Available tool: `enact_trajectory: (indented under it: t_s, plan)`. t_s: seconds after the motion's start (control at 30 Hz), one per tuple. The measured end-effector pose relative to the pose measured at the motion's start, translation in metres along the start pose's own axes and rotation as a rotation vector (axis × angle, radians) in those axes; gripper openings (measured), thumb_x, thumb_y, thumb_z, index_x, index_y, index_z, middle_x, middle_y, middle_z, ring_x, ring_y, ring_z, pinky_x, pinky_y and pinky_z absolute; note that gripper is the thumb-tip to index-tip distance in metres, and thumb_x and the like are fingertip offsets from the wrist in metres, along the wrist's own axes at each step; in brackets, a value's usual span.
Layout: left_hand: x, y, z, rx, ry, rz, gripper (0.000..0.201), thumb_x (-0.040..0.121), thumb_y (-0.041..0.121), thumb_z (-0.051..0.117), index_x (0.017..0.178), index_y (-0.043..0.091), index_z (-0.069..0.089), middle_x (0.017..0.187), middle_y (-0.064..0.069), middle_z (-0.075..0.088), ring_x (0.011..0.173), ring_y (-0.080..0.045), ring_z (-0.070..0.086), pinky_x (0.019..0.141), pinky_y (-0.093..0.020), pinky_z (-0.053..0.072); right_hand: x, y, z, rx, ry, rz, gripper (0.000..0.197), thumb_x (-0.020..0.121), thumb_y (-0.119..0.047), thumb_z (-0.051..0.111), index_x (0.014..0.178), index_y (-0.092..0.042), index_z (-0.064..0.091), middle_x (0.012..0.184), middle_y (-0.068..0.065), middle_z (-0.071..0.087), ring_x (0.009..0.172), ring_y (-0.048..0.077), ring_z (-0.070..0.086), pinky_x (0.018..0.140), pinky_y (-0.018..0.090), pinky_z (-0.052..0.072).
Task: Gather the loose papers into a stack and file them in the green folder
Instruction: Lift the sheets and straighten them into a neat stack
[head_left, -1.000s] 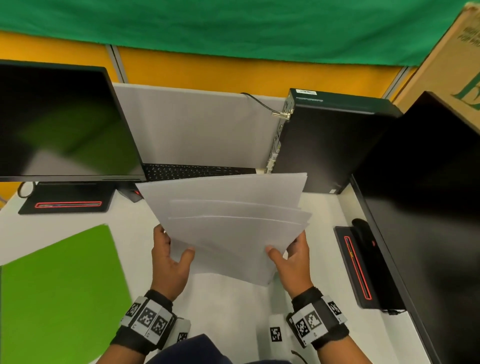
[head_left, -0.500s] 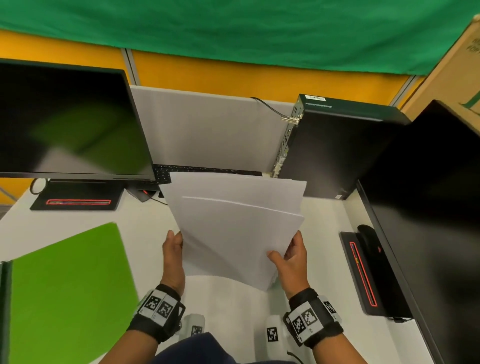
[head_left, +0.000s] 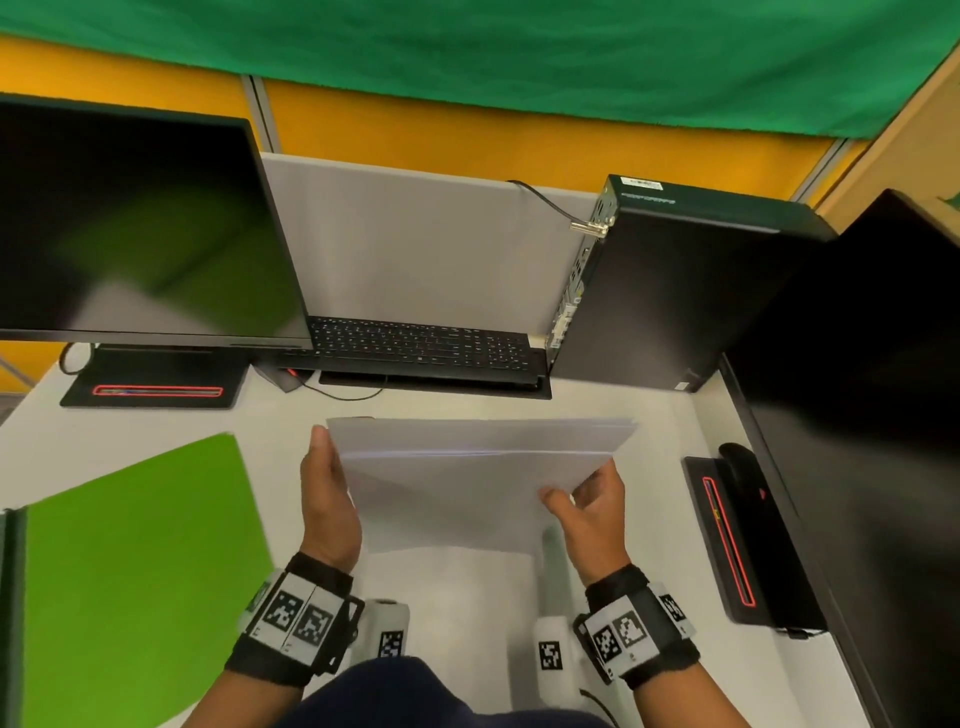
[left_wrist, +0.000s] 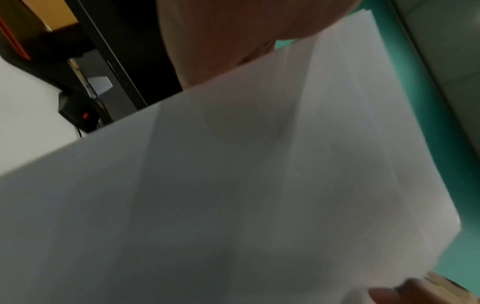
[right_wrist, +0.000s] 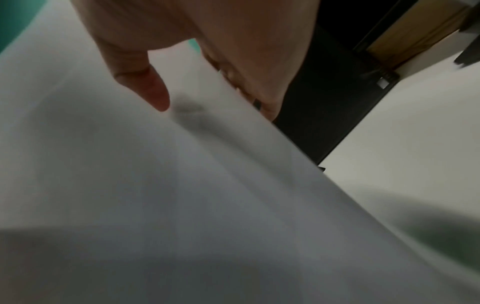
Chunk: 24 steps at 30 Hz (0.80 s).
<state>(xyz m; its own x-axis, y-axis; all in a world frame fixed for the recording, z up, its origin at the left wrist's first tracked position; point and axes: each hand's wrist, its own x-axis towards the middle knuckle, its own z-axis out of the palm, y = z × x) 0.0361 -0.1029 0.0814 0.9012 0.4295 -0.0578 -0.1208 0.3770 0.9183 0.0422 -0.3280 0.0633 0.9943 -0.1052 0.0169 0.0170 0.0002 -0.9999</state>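
Observation:
A stack of white papers (head_left: 467, 478) stands nearly upright over the white desk (head_left: 457, 603), between my two hands. My left hand (head_left: 327, 493) lies flat against the stack's left edge with straight fingers; its thumb is hidden. My right hand (head_left: 587, 499) pinches the right edge, thumb in front and fingers behind. The papers (left_wrist: 233, 195) fill the left wrist view. In the right wrist view my thumb (right_wrist: 145, 88) presses on the papers (right_wrist: 182, 195). The green folder (head_left: 140, 561) lies flat on the desk to the left, apart from both hands.
A dark monitor (head_left: 130, 218) stands at the back left and a black keyboard (head_left: 426, 348) behind the papers. A black computer tower (head_left: 675, 291) is at the back right. A second monitor (head_left: 857, 415) and its base (head_left: 737, 535) line the right side.
The papers came down toward the desk and their top edges drew closer together. My left hand went from gripping the sheets to lying flat along their left edge.

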Motion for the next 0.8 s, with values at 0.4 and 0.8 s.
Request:
enact_trajectory:
  t_s: [0.4, 0.8]
  plan:
    - [-0.007, -0.012, -0.006, 0.023, -0.085, 0.017, 0.060, 0.080, 0.075, 0.032, 0.090, 0.030, 0.070, 0.072, 0.022, 0.073, 0.072, 0.011, 0.063, 0.071, -0.010, 0.050, -0.004, 0.007, 0.008, -0.034, -0.046, 0.029, 0.047, 0.070, 0.005, 0.059, 0.105, -0.025, 0.054, 0.099, 0.000, 0.065, 0.090, 0.001, 0.065, 0.077, 0.019, 0.055]
    - [-0.012, -0.014, 0.034, 0.315, -0.085, 0.231, 0.034, 0.083, 0.003, 0.066, 0.108, 0.025, 0.060, 0.090, 0.023, 0.073, 0.091, 0.008, 0.066, 0.077, -0.006, 0.050, -0.004, -0.007, 0.005, 0.004, 0.154, -0.055, 0.047, 0.087, -0.003, 0.060, 0.130, 0.005, 0.042, 0.122, 0.024, 0.059, 0.116, 0.030, 0.058, 0.103, 0.039, 0.045]
